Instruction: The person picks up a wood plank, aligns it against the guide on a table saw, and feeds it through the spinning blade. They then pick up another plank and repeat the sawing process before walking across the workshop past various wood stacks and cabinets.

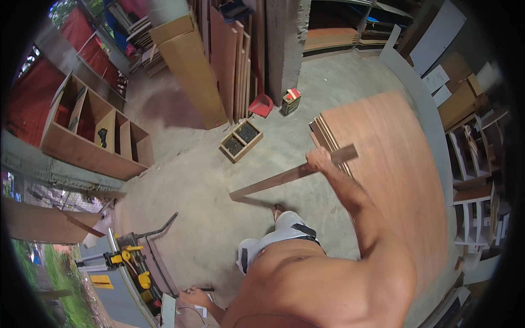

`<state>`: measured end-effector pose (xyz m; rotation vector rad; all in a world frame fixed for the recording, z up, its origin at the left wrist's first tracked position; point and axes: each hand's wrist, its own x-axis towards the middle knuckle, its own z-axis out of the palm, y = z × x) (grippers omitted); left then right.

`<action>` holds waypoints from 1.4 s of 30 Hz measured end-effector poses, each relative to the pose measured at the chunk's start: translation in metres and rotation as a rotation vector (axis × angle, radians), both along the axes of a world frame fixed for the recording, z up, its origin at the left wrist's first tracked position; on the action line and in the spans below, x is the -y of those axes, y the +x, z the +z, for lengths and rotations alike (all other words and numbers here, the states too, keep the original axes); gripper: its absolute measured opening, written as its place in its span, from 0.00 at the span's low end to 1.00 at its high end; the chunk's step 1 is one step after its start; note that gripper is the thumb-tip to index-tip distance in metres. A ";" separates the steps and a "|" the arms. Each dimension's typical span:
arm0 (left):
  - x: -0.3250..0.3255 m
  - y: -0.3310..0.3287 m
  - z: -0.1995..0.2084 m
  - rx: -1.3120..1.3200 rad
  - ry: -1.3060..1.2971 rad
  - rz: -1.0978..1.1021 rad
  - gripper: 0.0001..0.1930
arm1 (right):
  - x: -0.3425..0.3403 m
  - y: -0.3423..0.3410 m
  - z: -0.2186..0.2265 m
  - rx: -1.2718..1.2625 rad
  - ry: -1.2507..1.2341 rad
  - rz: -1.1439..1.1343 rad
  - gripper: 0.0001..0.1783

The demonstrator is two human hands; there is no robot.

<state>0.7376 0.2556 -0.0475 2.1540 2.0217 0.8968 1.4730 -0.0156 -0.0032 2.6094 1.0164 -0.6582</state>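
My right hand [319, 159] is closed around a long, narrow brown wooden board [273, 181] near its far right end. That end lies over the corner of a stack of large plywood sheets [388, 147], while the other slants down to the left above the floor. At the lower left my left hand [194, 297] is closed beside a table saw [117, 290] with a grey top and yellow parts. A thin dark piece shows at its fingers, too small to name.
A two-part wooden box [241, 141] of small dark pieces sits on the floor ahead. Beyond it are a red dustpan [261, 105] and a tin can [291, 102] by a concrete pillar [284, 49]. An open wooden cabinet [98, 128] stands left; shelf units [473, 218] line the right.
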 end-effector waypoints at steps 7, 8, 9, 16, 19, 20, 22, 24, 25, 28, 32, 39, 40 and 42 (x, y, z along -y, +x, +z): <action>0.005 0.155 -0.064 0.543 -1.101 0.142 0.25 | -0.035 0.181 0.141 0.314 0.028 0.368 0.25; 0.014 0.174 -0.069 0.588 -1.212 0.187 0.24 | -0.047 0.202 0.154 0.357 -0.003 0.454 0.23; 0.019 0.189 -0.073 0.592 -1.233 0.137 0.23 | -0.060 0.221 0.163 0.400 -0.034 0.541 0.22; 0.017 0.307 -0.110 0.630 -1.524 0.168 0.16 | -0.138 0.359 0.165 0.517 -0.234 0.817 0.17; -0.003 0.381 -0.119 0.680 -1.555 0.122 0.14 | -0.151 0.417 0.150 0.475 -0.258 0.806 0.16; -0.014 0.406 -0.118 0.707 -1.551 0.090 0.13 | -0.156 0.436 0.146 0.462 -0.311 0.783 0.16; -0.043 0.463 -0.108 0.754 -1.504 -0.012 0.12 | -0.157 0.480 0.141 0.460 -0.265 0.720 0.08; -0.076 0.515 -0.088 0.722 -1.355 -0.072 0.12 | -0.160 0.508 0.126 0.432 -0.217 0.649 0.07; -0.090 0.543 -0.079 0.721 -1.264 -0.139 0.16 | -0.163 0.523 0.122 0.447 -0.207 0.672 0.11; -0.128 0.608 -0.044 0.614 -1.099 -0.218 0.27 | -0.190 0.562 0.105 0.478 -0.126 0.707 0.11; -0.128 0.643 -0.008 0.634 -0.955 -0.150 0.32 | -0.230 0.606 0.091 0.513 -0.057 0.706 0.11; -0.004 0.627 -0.012 0.613 -1.224 0.265 0.27 | -0.228 0.637 0.091 0.509 0.076 0.785 0.10; 0.019 0.625 -0.013 0.599 -1.300 0.286 0.27 | -0.223 0.637 0.092 0.510 0.096 0.797 0.10; 0.061 0.623 -0.015 0.570 -1.414 0.310 0.26 | -0.213 0.637 0.092 0.535 0.163 0.839 0.10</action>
